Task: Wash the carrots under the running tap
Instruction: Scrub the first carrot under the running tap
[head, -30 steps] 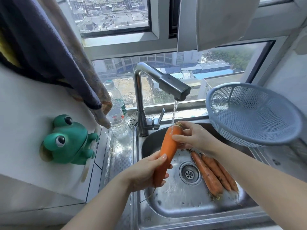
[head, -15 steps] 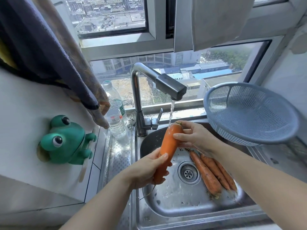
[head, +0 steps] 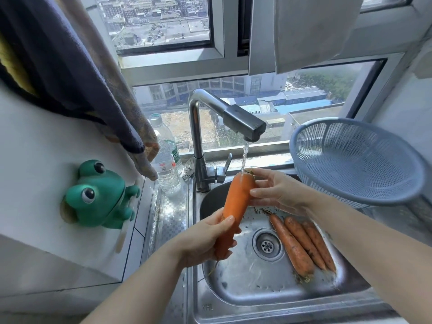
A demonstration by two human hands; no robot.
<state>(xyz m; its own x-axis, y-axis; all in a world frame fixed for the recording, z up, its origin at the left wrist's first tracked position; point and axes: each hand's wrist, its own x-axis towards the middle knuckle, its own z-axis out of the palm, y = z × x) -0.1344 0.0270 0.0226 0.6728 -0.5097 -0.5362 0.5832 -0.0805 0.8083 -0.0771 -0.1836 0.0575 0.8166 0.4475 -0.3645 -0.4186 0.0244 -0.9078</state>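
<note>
A large orange carrot (head: 235, 206) is held tilted over the steel sink (head: 257, 291), thick end up under the tap (head: 243, 122). A thin stream of water (head: 244, 157) falls onto its top. My left hand (head: 205, 239) grips the carrot's thin lower end. My right hand (head: 278, 190) holds the thick upper end, thumb on the front and fingers behind the crown. Three dirty carrots (head: 301, 242) lie side by side in the basin to the right of the drain (head: 266, 245).
A blue plastic colander (head: 355, 160) sits on the counter right of the sink. A clear water bottle (head: 167, 164) stands left of the tap. A green frog holder (head: 100, 197) sticks to the left wall, under hanging cloths (head: 77, 73). A window is behind.
The carrot's top has stayed under the stream. My right hand's fingers have shifted a little round the thick end, the thumb now lower on the front. My left hand keeps its grip.
</note>
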